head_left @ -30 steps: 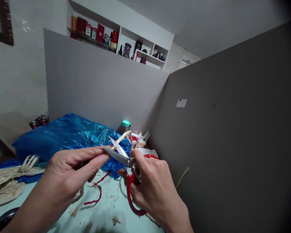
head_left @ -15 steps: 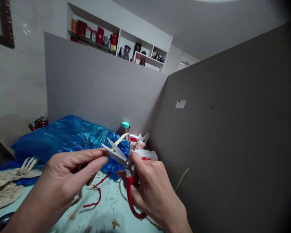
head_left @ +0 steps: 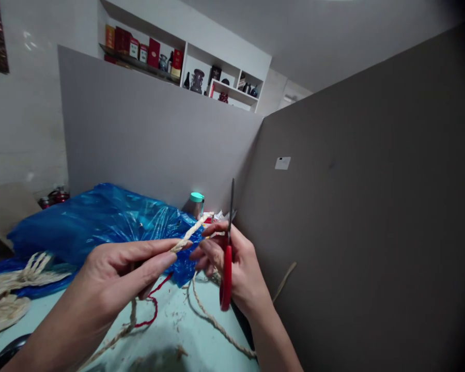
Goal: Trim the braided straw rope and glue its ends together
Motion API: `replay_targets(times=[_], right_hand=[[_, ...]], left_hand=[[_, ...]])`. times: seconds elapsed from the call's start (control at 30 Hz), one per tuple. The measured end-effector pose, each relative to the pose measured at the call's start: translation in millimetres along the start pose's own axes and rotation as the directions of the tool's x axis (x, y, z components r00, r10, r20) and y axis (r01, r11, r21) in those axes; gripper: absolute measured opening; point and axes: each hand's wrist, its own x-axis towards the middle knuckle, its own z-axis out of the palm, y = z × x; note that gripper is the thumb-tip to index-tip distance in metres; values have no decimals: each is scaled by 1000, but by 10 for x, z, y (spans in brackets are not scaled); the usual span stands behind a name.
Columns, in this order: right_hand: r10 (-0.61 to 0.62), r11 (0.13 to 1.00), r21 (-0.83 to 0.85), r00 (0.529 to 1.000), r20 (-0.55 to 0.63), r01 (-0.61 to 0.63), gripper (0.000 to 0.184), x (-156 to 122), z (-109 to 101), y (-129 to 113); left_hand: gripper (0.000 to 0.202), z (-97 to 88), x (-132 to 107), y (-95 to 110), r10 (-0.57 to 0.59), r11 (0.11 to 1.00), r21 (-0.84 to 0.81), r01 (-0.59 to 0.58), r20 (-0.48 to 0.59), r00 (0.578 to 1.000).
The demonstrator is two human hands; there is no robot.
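My left hand (head_left: 120,266) pinches a braided straw cord (head_left: 189,231) between thumb and forefinger, its free end pointing up and right. My right hand (head_left: 232,263) grips red-handled scissors (head_left: 227,268), held upright with the blades closed and pointing up. The fingertips of that hand touch the cord's tip. More of the cord (head_left: 213,320) trails down in a loop across the pale green table (head_left: 174,330).
A blue plastic bag (head_left: 101,217) lies behind my hands. A red string (head_left: 151,305) and straw scraps lie on the table. Woven straw pieces (head_left: 8,289) sit at the left. A teal-capped bottle (head_left: 196,204) stands in the corner. Grey partition boards (head_left: 352,206) close in the back and right.
The scissors were open across the cord's end; now they are closed, turned upright and pulled back from it. My right fingertips have reached the cord's tip. My left hand barely moved.
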Motion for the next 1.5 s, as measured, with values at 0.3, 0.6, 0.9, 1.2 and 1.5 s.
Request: replay_targets(times=[0.3,0.6,0.9,1.2,1.5], right_hand=[[18,838,545,1000,14,-23,42,3,39,14],[75,847,529,973,-218,53,38,23,-12,-71],[83,864,500,963,-255,58,37,44,-75,-50],[81,846,533,989,-122,-4,38,-3,2,-59],[80,845,532,997,-17,-59,43,-35,12,-67]], left_hand=[[32,132,-4,-40,-86,993,-74,97,137,987],[40,243,23,34,-70,997,-22,74,127,989],[35,207,-22,-26,-32,999,-21,36,142,989],[33,211,-67,49,-84,996,-20,83,-16,996],[9,254,-33,20,180,967,206,-149,-140,974]])
